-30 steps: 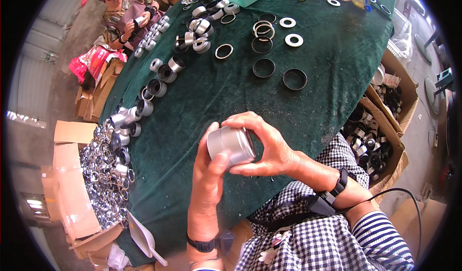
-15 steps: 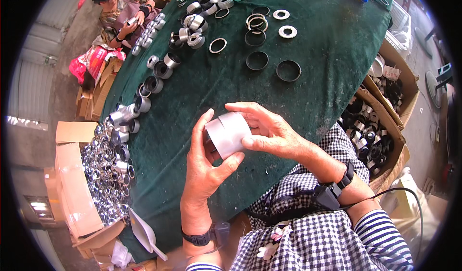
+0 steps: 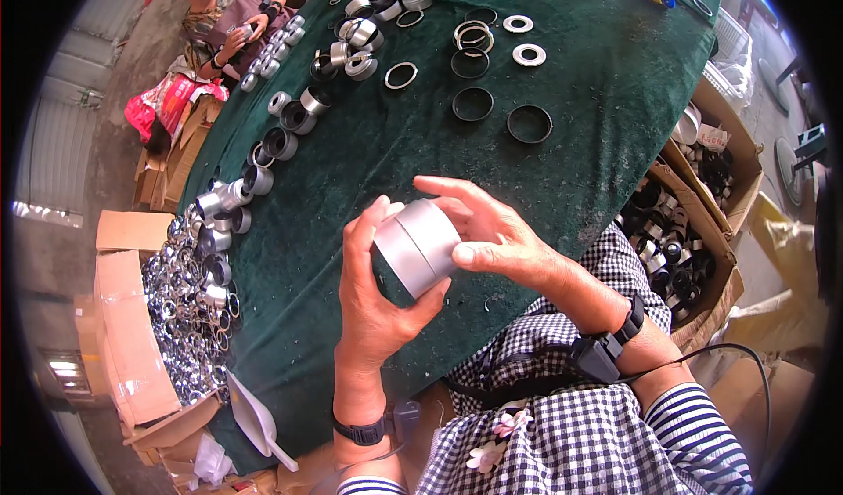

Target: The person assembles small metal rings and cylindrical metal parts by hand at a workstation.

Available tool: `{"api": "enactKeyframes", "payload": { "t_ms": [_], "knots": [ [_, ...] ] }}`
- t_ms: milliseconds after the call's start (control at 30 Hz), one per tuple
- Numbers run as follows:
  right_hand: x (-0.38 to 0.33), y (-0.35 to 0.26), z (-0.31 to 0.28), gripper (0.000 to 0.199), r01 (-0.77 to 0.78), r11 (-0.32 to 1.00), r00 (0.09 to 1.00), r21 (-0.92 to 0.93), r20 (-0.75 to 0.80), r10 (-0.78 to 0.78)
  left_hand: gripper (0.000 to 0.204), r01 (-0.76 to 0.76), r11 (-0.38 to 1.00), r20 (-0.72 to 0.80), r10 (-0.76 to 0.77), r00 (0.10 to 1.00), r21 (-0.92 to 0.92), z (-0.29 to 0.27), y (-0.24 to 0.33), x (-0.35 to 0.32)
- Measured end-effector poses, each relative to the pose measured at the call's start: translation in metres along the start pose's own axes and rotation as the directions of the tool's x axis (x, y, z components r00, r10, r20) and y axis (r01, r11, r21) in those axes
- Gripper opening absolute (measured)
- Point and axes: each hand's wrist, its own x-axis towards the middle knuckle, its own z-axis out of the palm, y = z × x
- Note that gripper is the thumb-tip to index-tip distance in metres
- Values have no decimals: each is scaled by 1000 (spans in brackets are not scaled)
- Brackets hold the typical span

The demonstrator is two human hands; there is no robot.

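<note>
A silver metal cylinder [image 3: 413, 253], with a seam running round it, is held tilted over the table in front of me. My left hand [image 3: 376, 310] grips its left and lower side between the fingers and the thumb. On the other side my right hand [image 3: 509, 245] has its thumb at the cylinder's edge, the fingers curving behind the far end. Farther off on the cloth lie two black rings [image 3: 529, 124], a thin silver ring [image 3: 400, 76] and white flat washers [image 3: 529, 55]. Whatever is inside the cylinder is hidden.
A green cloth covers the table [image 3: 606, 126]. Silver and black collars [image 3: 279, 144] line its left side, beside a carton of shiny rings [image 3: 189, 319] and a white scoop [image 3: 255, 416]. Cartons of parts [image 3: 672, 240] stand at right. A co-worker [image 3: 224, 25] sits at far left.
The cylinder has turned in my hands, so its seam now runs across the middle. My right thumb has shifted slightly to the right, toward the cylinder's edge.
</note>
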Motion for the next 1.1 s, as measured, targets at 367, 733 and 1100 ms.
{"api": "enactKeyframes", "payload": {
  "t_ms": [367,733,1100],
  "knots": [
    [-1,6,2,86,33,983,992,-179,-114,-54,101,218,850,20,-238,971,-479,7,5,0],
    [4,8,-13,91,192,914,981,-358,40,-191,96,286,806,29,-317,948,-519,16,-6,3],
    [3,13,-16,79,21,949,992,-314,-112,-59,96,-81,995,-18,82,996,67,24,-35,2]
  ]
}}
